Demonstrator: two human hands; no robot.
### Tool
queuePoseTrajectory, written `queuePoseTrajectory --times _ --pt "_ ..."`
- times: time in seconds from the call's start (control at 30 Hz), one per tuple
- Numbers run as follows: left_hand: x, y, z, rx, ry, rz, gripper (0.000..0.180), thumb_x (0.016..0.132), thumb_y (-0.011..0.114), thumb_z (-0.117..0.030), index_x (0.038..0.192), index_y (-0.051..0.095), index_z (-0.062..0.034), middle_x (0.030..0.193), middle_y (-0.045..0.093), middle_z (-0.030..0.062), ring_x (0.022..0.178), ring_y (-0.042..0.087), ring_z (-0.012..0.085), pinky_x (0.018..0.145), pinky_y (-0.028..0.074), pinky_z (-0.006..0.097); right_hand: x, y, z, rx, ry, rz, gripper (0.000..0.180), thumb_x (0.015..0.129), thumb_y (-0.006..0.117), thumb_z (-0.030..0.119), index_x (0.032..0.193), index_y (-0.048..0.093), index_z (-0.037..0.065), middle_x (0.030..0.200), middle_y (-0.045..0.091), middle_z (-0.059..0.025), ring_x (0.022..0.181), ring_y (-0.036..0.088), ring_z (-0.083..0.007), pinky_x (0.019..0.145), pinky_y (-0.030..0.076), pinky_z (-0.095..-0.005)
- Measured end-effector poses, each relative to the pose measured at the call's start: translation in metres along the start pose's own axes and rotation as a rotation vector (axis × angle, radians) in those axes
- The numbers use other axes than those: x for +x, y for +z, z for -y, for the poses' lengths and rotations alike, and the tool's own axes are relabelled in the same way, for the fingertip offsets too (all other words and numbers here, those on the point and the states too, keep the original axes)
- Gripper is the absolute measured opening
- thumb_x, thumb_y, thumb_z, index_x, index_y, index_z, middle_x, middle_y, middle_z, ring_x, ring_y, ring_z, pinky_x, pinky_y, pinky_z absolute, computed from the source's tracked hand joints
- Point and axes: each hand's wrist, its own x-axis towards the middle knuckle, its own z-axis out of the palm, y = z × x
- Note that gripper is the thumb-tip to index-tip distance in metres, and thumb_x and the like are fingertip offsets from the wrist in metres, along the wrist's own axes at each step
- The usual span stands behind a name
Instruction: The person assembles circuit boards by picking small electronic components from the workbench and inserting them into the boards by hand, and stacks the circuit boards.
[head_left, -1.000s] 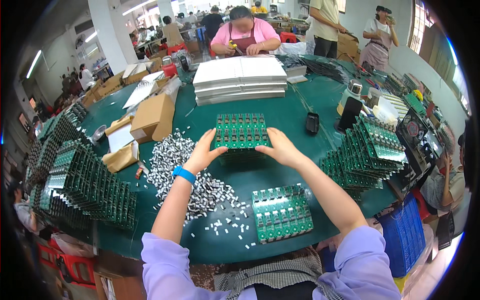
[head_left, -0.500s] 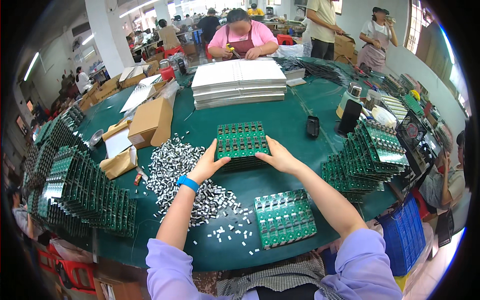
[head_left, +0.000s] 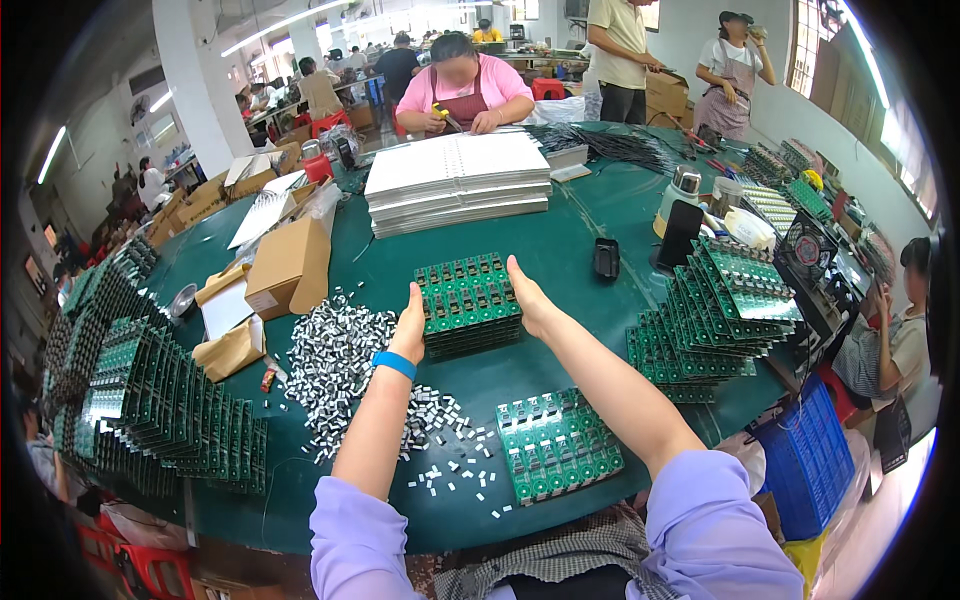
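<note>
A stack of green circuit boards with rows of dark components rests on the table in front of me. My left hand, wearing a blue wristband, lies along its left side with straight fingers. Along the right side is my right hand, its fingers stretched out flat. Neither hand wraps round the boards; whether the palms press on them is hard to see. Closer to me sits a second board stack, next to my right forearm. Left of the first stack spreads a heap of small black-and-white parts.
Tall board stacks lean at the left; more boards stand right. Beyond lie white sheets, an open carton, a black case, a phone and a flask. A co-worker sits opposite.
Both thumbs have come off the top of the board stack, and the hands now lie flatter along its sides. My view has shifted slightly; the stack appears to stay put.
</note>
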Motion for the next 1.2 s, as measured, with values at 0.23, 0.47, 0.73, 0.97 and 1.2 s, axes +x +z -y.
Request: queuePoseTrajectory --times 0.23,0.47,0.73,0.97,1.2 --pt "0.033 -0.001 0.018 -0.088 0.033 0.006 0.065 0.095 0.036 -0.057 0.137 0.042 -0.008 0.135 0.05 0.0107 0.122 0.047 0.0268 0.102 0.038 0.041 0.002 -0.004 -0.006 0.255 -0.008 0.112 0.087 0.089 0.035 0.069 0.146 0.025 0.004 0.154 0.018 -0.0159 0.142 0.015 -0.028 0.113 0.013 -0.0422" --pt "0.016 -0.014 0.014 -0.259 0.002 0.089 0.066 0.094 0.038 -0.057 0.134 0.045 -0.0052 0.132 0.052 0.0119 0.115 0.053 0.0287 0.099 0.041 0.041 0.021 0.002 -0.026 -0.001 0.043 -0.089 0.083 0.091 0.032 0.067 0.146 0.026 0.005 0.153 0.021 -0.014 0.14 0.019 -0.0286 0.113 0.017 -0.0414" --pt "-0.161 -0.029 -0.001 0.91 0.537 0.235 0.017 0.076 0.067 -0.006 0.092 0.061 -0.0009 0.08 0.063 0.0099 0.071 0.061 0.0203 0.066 0.048 0.033 -0.127 -0.033 0.008 -0.119 -0.263 0.032 0.063 0.096 0.046 0.046 0.14 0.036 0.002 0.143 0.039 -0.0131 0.134 0.033 -0.023 0.111 0.024 -0.0366" --pt "-0.239 -0.018 0.065 1.416 0.738 0.105 0.031 0.084 0.061 -0.018 0.109 0.056 0.0002 0.106 0.054 0.0221 0.1 0.051 0.0406 0.084 0.042 0.046 -0.192 -0.054 -0.023 -0.178 -0.214 0.338 0.047 0.094 0.056 0.032 0.13 0.049 0.003 0.122 0.055 -0.0082 0.112 0.049 -0.0134 0.096 0.039 -0.0298" --pt "-0.212 -0.009 0.072 1.479 0.664 0.062 0.015 0.088 0.056 -0.008 0.099 0.057 0.0017 0.098 0.059 0.0208 0.089 0.058 0.036 0.077 0.047 0.044 -0.221 -0.063 -0.04 -0.263 -0.154 0.398 0.034 0.095 0.056 0.026 0.119 0.057 0.001 0.104 0.062 -0.0044 0.097 0.056 -0.01 0.086 0.045 -0.0258"
